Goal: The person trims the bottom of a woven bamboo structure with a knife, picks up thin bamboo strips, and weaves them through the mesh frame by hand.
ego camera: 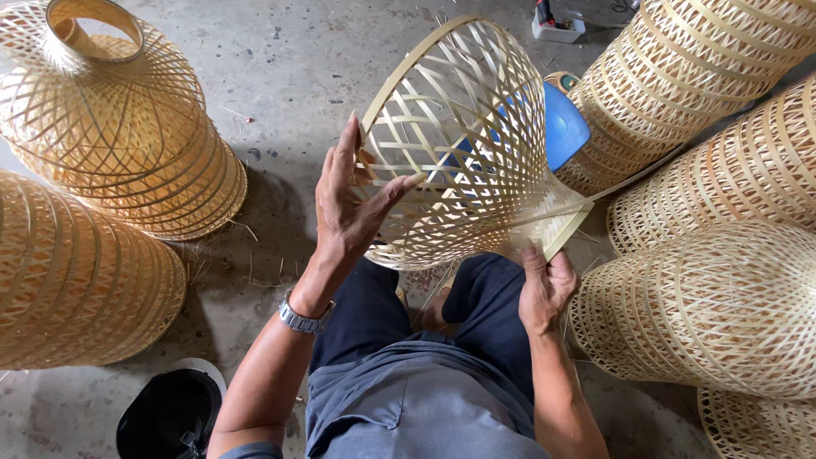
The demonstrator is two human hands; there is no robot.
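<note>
A woven bamboo basket frame (463, 127), bell-shaped and open-weave, lies tilted above my knees. My left hand (348, 204) rests on its wide rim, fingers spread and the thumb pushed between the strips. My right hand (544, 285) grips the frame's narrow end by a flat bamboo strip (571, 228) that sticks out to the right. I sit with dark trousers, a grey shirt and a metal watch (303, 318) on my left wrist.
Finished bamboo frames stand around me: two at left (119, 119) (76, 280), several stacked at right (714, 306). A blue stool (564, 127) shows behind the frame. A black cap (170, 412) lies on the concrete floor at bottom left; a small white box (557, 25) sits at the top.
</note>
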